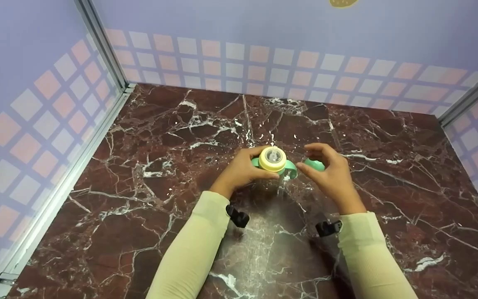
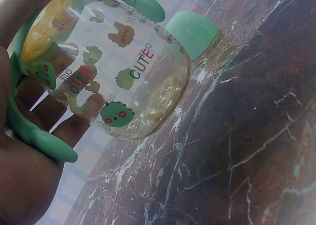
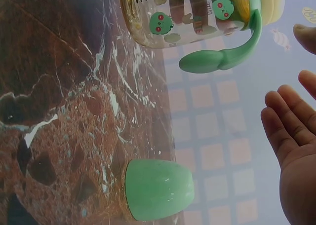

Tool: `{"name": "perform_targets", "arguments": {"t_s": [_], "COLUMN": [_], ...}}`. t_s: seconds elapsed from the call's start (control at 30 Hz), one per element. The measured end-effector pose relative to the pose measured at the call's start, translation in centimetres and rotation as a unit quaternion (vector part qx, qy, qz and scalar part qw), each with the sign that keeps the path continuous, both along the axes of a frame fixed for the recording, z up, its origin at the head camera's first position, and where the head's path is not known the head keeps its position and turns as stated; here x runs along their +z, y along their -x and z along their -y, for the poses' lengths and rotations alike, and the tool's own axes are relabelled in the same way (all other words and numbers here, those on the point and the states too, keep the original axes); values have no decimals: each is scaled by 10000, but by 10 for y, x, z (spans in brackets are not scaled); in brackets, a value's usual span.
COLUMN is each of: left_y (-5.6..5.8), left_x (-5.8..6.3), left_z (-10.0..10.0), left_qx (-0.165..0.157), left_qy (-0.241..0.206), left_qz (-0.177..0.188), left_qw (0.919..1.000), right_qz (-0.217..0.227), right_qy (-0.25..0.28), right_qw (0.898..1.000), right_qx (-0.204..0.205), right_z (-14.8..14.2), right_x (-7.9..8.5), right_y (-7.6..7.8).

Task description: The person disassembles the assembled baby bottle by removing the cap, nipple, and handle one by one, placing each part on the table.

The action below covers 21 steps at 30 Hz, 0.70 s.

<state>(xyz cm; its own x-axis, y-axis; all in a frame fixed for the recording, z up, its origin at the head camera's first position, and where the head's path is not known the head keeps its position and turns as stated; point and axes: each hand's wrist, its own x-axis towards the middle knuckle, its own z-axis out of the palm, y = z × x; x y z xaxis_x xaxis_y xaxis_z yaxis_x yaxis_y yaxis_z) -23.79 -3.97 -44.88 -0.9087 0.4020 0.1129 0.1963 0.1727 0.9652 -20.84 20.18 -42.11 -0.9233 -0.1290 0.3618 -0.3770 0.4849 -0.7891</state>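
A clear baby bottle (image 1: pixel 273 165) with a yellow collar, green side handles and printed cartoon figures is held upright by my left hand (image 1: pixel 243 167). In the left wrist view its see-through body (image 2: pixel 111 69) carries the word CUTE, and the fingers wrap round it near the collar. A green dome-shaped cap (image 1: pixel 314 165) stands on the table to the right of the bottle. My right hand (image 1: pixel 332 172) hovers over that side with fingers loosely bent and nothing in them. The right wrist view shows the cap (image 3: pixel 160 189) apart from the fingers.
The dark red marbled table (image 1: pixel 160 137) has white veins. Pale purple walls with pink and white checks (image 1: pixel 259 68) close it in at the back and both sides, with metal frame posts (image 1: pixel 102 45) at the corners. Each wrist bears a small black camera (image 1: pixel 237 216).
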Motion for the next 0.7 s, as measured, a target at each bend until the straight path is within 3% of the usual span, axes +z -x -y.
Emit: {"name": "perform_targets", "arguments": {"t_s": [0.7], "left_y": [-3], "left_x": [1], "left_z": [-1], "left_qx": [-23], "left_qy": [-38], "left_qz": [32], "left_qw": [10000], "right_qz": [-68], "right_qy": [139], "right_qw": [9996], "right_qx": [231], "right_z": [7], "right_x": [6], "right_y": [-6]}}
